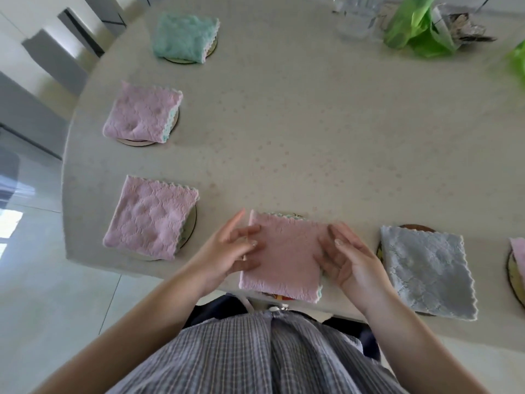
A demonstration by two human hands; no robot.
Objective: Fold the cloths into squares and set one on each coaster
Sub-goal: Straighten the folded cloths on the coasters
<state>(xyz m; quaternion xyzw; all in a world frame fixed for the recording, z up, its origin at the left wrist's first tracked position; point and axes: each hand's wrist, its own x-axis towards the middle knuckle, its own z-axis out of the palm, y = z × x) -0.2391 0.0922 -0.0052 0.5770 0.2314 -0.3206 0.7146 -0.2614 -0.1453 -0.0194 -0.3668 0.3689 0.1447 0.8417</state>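
A folded pink cloth (284, 258) lies at the lower centre of the frame, near the front edge of the pale, speckled counter (298, 123). It is a soft, plush square with a quilted scale pattern and a wavy trimmed edge, pale green showing along its top and right sides. Slivers of a round coaster (277, 296) peek out beneath its near and far edges. The left hand (230, 251) rests at the cloth's left edge with fingers spread and loosely extended, fingertips on the fabric; the right hand (348, 258) sits at the right edge, fingers open and slightly curled, touching the cloth. Neither hand grips it.

To the left, three more folded cloths each cover a round coaster: a pink one (152, 218) at mid-left, another pink one (143, 113) above it, and a mint-green one (184, 36) at the upper left. Just right of the right hand, a grey cloth (426, 273) of the same fluffy weave lies over a dark-rimmed coaster (417, 227). At the far right edge, part of another pink cloth (518, 254) sits on a coaster (512, 273).

At the upper right stand clear glassware (356, 17), crumpled green plastic bags (414, 27) and a crinkled foil-like wrapper (468, 28). A checked grey garment (255, 354) fills the bottom of the frame.
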